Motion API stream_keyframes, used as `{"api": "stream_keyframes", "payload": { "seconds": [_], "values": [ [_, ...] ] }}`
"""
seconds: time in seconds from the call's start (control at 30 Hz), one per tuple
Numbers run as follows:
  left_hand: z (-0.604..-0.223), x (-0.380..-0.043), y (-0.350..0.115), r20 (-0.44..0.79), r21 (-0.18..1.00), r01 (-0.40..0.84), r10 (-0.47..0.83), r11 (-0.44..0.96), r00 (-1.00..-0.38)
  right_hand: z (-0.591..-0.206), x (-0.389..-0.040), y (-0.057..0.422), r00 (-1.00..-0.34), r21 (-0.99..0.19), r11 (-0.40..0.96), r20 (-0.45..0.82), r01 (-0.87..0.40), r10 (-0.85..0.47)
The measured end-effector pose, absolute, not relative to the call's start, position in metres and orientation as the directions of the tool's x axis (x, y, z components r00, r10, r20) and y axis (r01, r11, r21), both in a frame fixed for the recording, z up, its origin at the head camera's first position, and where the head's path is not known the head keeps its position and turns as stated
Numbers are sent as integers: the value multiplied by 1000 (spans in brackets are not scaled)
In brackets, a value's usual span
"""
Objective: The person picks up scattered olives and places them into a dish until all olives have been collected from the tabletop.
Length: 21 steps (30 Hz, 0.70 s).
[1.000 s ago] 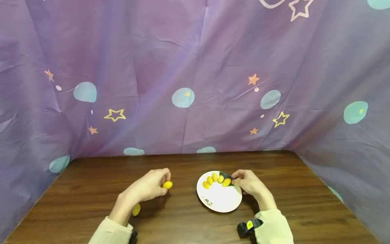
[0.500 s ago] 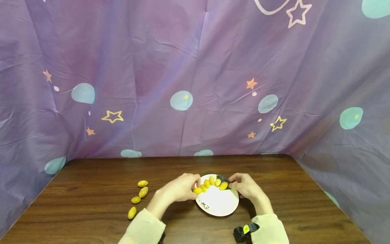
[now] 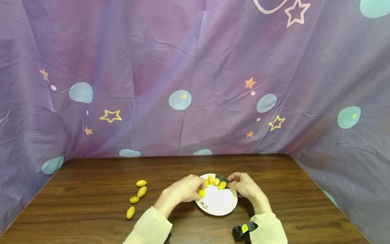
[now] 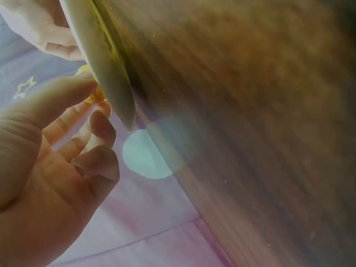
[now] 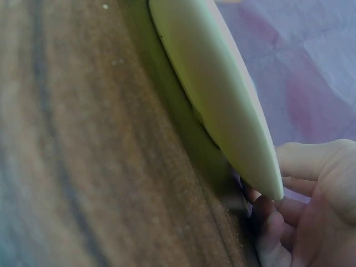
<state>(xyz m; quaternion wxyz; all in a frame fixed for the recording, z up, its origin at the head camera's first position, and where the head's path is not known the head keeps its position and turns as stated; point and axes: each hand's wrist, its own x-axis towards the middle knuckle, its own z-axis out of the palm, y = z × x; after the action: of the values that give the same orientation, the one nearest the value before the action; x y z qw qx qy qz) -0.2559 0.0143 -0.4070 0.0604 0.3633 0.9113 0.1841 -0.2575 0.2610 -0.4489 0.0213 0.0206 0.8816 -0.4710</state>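
My left hand [image 3: 184, 189] is at the left rim of a white plate [image 3: 220, 203], pinching a small yellow oval fruit [image 3: 201, 193] between thumb and fingers. The left wrist view shows the thumb tip against that yellow fruit [image 4: 92, 99], partly behind the plate. Several like fruits [image 3: 216, 182] form an arc along the plate's far side; some are partly hidden by my left fingers. My right hand [image 3: 246, 186] holds the plate's right rim by its dark patch. In the right wrist view the thumb lies above the plate's edge [image 5: 222, 94] and the other fingers below.
Several more yellow oval fruits [image 3: 142, 191] lie in a loose line on the brown wooden table [image 3: 91, 203], left of my left forearm. A purple patterned cloth [image 3: 152, 84] hangs behind the table and along its sides.
My left hand has carried a yellow fruit rightward from the table to the plate's left side, then slightly further in over the rim. The right hand stays on the plate.
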Motion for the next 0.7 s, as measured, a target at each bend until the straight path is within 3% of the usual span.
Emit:
{"api": "stream_keyframes", "payload": {
  "seconds": [0.33, 0.7],
  "values": [
    [-401, -248, 3, 13, 397, 581, 628, 711, -778, -448, -256, 262, -998, -830, 554, -57, 58, 19],
    [-391, -252, -59, 45, 429, 485, 518, 762, -854, -449, -257, 261, -999, -826, 562, -48, 45, 10]
  ]
}}
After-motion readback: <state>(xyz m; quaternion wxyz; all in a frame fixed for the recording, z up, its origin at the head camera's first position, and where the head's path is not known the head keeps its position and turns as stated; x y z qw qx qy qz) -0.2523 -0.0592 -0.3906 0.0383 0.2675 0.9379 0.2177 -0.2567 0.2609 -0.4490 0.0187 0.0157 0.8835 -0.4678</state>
